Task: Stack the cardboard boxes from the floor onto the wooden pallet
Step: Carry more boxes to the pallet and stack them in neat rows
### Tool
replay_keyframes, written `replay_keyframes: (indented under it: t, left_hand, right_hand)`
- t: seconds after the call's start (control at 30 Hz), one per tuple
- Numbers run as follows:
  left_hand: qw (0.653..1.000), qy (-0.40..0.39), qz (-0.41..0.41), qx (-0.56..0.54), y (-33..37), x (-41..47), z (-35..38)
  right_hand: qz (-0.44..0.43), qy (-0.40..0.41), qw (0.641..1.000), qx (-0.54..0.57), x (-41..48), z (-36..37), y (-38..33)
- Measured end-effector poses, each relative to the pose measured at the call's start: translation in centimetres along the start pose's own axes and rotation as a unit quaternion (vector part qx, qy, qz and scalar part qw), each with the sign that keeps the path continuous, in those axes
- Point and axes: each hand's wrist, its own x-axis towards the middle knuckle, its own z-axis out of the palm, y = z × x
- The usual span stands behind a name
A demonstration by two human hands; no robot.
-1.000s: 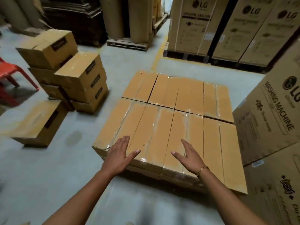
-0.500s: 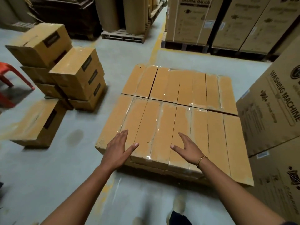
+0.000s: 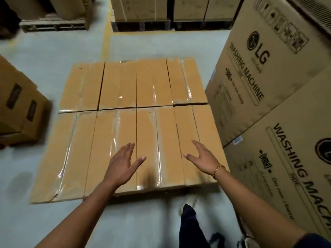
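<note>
Concrete floor [image 3: 143, 45] — left hand [image 3: 123, 163] and right hand [image 3: 202, 160], spread and empty, above the cardboard boxes [image 3: 103, 140].

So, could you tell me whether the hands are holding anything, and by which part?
Nothing is held. The left hand and right hand are both open, fingers straight, above the near row of boxes.

Grey concrete floor [image 3: 53, 56], and low in the middle sits the flat layer of taped cardboard boxes [image 3: 125, 133]. Left of that layer, a stack of brown boxes [image 3: 19, 111]. Right, touching it, washing machine cartons [image 3: 286, 176]. Beyond it, a yellow line [image 3: 107, 38] and a loaded wooden pallet [image 3: 53, 26].
</note>
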Motion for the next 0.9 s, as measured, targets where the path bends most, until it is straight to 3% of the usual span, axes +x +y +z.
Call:
replay_keyframes:
  t: [0.37,0.63,0.9]
  left_hand:
    - [0.993,-0.107,-0.048,-0.032,14.0,19.6,12.4]
    - [0.991,-0.126,-0.041,0.001,14.0,30.7,19.6]
    - [0.993,-0.067,0.009,0.093,11.9,41.2,25.6]
  right_hand:
    - [0.141,-0.014,0.983,0.118,15.7,-10.5,15.0]
    - [0.228,0.041,0.956,0.181,28.0,-9.7,21.8]
    - [0.276,0.090,0.935,0.203,36.0,-4.8,27.4]
